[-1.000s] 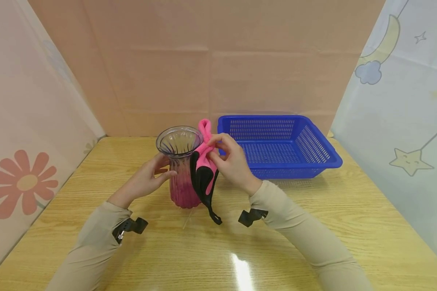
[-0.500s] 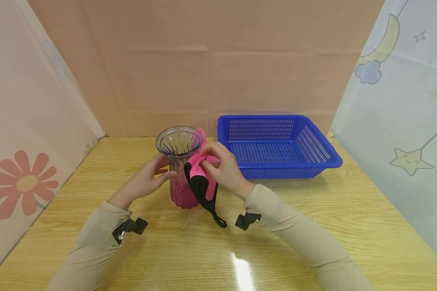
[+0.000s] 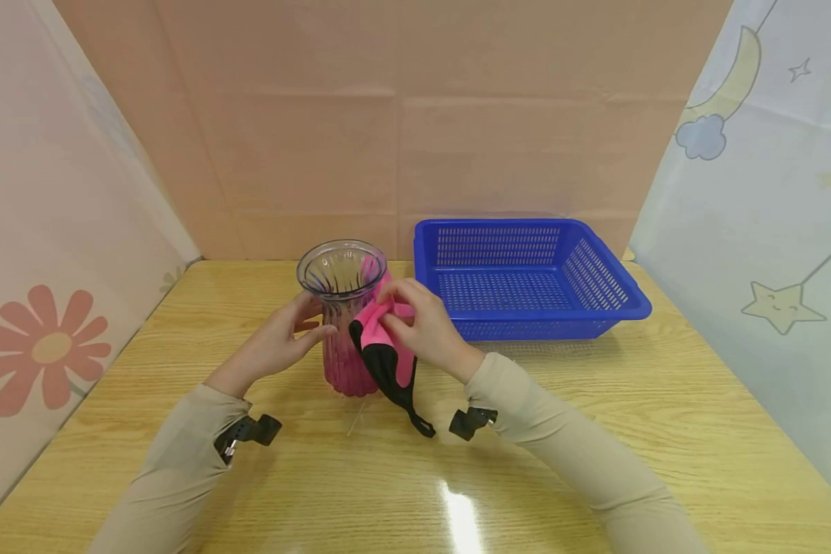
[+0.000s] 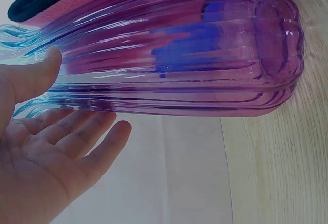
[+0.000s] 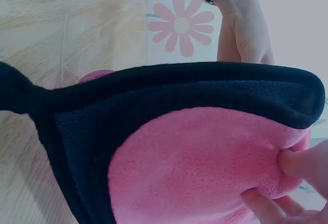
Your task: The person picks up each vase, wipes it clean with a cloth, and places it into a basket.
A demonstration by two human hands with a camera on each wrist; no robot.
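Observation:
A ribbed glass vase (image 3: 346, 354), clear grey-blue at its flared rim and magenta at its base, stands upright on the table. My left hand (image 3: 273, 338) holds it at the neck from the left, thumb on the near side and fingers on the far side. Against its right side, my right hand (image 3: 422, 323) pinches a plush pink and black cloth (image 3: 377, 332). The cloth's black-edged corner hangs down and ends in a loop. In the right wrist view, thumb and fingers pinch the pink cloth (image 5: 189, 162). Part of the cloth lies behind the vase's rim.
A blue slotted plastic basket (image 3: 526, 317) stands at the back right, just beyond my right hand. The wood-grain table (image 3: 346, 492) meets an orange-brown backdrop (image 3: 284, 154) behind, with printed side panels on the left and right.
My right hand has moved down and slightly left with the cloth along the vase's side. The cloth's upper pink fold has dropped behind the rim. The left hand and vase stay put.

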